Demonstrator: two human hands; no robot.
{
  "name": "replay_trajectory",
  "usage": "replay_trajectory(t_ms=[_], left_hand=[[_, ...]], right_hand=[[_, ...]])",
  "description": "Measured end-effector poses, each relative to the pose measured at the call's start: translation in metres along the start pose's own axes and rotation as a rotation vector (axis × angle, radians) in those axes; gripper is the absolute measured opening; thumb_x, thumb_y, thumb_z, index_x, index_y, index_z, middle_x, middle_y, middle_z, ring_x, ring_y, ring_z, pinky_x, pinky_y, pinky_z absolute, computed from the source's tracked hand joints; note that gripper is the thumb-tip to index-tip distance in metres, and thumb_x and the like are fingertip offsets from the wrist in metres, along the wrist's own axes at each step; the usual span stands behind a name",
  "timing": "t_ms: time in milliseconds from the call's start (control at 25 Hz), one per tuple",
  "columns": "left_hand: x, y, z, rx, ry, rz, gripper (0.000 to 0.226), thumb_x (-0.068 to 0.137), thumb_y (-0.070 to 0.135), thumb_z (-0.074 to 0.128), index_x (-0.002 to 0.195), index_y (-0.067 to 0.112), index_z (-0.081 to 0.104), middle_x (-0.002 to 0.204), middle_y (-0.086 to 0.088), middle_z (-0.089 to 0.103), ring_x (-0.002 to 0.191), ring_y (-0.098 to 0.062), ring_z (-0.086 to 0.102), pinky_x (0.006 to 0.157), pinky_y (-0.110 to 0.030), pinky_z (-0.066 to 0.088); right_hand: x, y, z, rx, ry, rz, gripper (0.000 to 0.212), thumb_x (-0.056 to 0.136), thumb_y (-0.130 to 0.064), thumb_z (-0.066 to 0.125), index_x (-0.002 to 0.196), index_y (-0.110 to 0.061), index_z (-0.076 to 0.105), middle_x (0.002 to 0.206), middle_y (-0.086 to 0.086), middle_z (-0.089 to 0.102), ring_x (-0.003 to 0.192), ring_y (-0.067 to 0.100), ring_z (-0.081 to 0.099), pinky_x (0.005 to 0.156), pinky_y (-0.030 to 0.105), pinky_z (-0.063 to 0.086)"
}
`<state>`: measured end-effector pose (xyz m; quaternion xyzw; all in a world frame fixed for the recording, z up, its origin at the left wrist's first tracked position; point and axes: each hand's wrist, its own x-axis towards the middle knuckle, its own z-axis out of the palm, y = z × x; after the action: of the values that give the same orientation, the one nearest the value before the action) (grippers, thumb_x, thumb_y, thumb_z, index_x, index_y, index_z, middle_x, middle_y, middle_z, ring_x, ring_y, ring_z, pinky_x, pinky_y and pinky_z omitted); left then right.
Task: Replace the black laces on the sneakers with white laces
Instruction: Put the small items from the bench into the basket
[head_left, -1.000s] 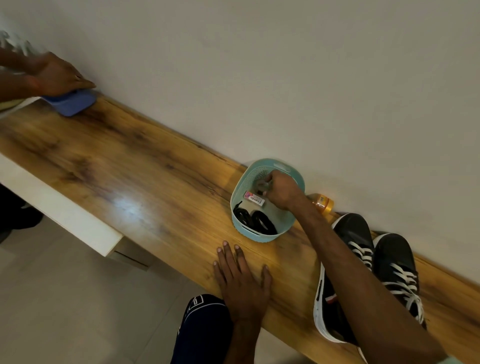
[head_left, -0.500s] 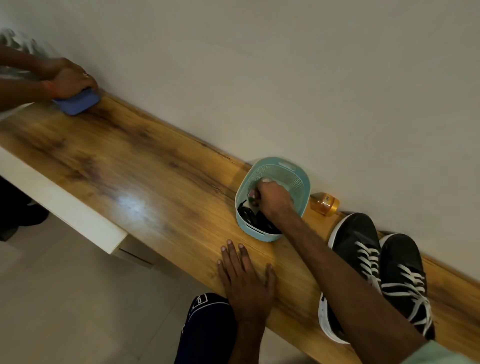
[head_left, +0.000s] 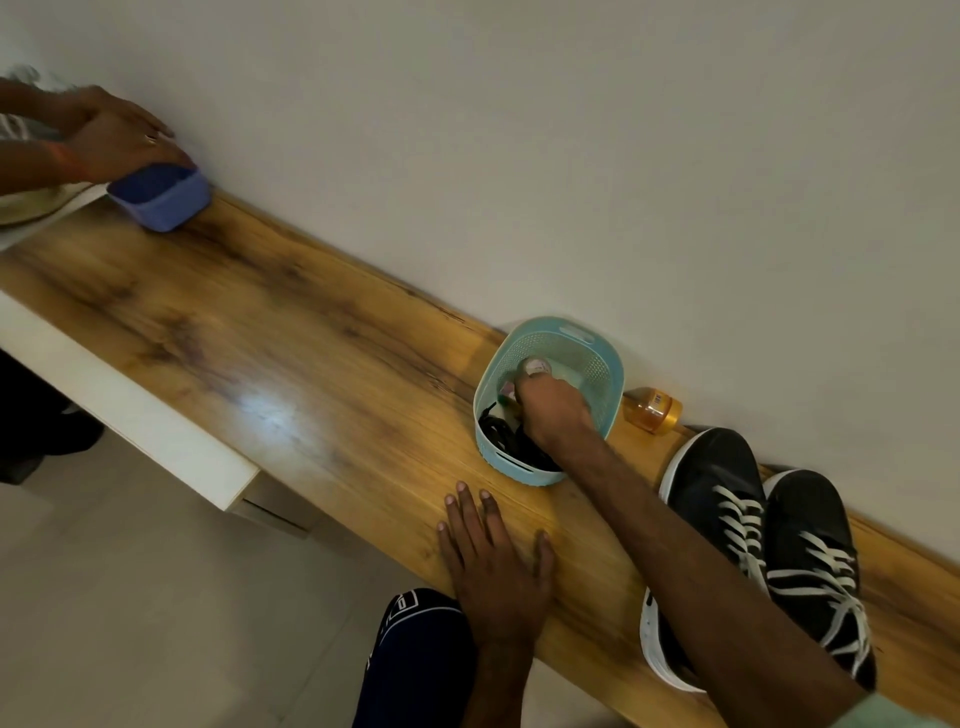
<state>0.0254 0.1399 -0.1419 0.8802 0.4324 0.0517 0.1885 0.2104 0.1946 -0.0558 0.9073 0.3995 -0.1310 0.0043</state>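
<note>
Two black sneakers with white soles stand side by side at the right of the wooden table; both the left sneaker and the right sneaker carry white laces. A teal perforated basket sits by the wall with black laces coiled in its near end. My right hand reaches down into the basket, fingers curled over small items; what it grips is hidden. My left hand lies flat on the table near its front edge.
A small amber bottle lies against the wall between basket and sneakers. At the far left another person's hands rest on a blue box. My dark-clothed knee is below the table edge.
My right hand has dropped from above the basket down into it. The view has shifted slightly. The other person's hands have moved on the blue box. My left hand stays flat.
</note>
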Motion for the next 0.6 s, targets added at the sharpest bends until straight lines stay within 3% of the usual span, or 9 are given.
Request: replay_trajectory(t_ms=[240,440,600], left_hand=[[0.000,0.000,0.000,0.002,0.008,0.001,0.085,0.086,0.063,0.047,0.148,0.004,0.041,0.161,-0.019,0.023,0.150,-0.033,0.020,0.120,-0.050,0.017],[0.000,0.001,-0.002,0.003,0.006,-0.008,0.086,0.086,0.064,0.046,0.148,0.006,0.041,0.161,-0.018,0.024,0.150,-0.032,0.020,0.120,-0.050,0.018],[-0.001,0.000,-0.002,0.002,0.005,-0.003,0.085,0.087,0.064,0.045,0.149,0.006,0.040,0.161,-0.018,0.022,0.150,-0.032,0.019,0.120,-0.050,0.017]], right_hand=[[0.004,0.002,0.000,-0.166,0.006,-0.030,0.038,0.089,-0.012,0.066,0.127,-0.013,0.060,0.120,0.012,0.061,0.108,0.029,0.060,0.079,0.042,0.053],[0.007,0.011,0.000,-0.011,0.063,0.059,0.030,0.092,-0.015,0.061,0.122,-0.013,0.057,0.114,0.009,0.066,0.104,0.029,0.065,0.083,0.042,0.053],[0.006,0.012,0.000,-0.092,0.000,0.065,0.033,0.092,-0.013,0.061,0.124,-0.012,0.056,0.114,0.009,0.067,0.104,0.030,0.065,0.085,0.044,0.055]])
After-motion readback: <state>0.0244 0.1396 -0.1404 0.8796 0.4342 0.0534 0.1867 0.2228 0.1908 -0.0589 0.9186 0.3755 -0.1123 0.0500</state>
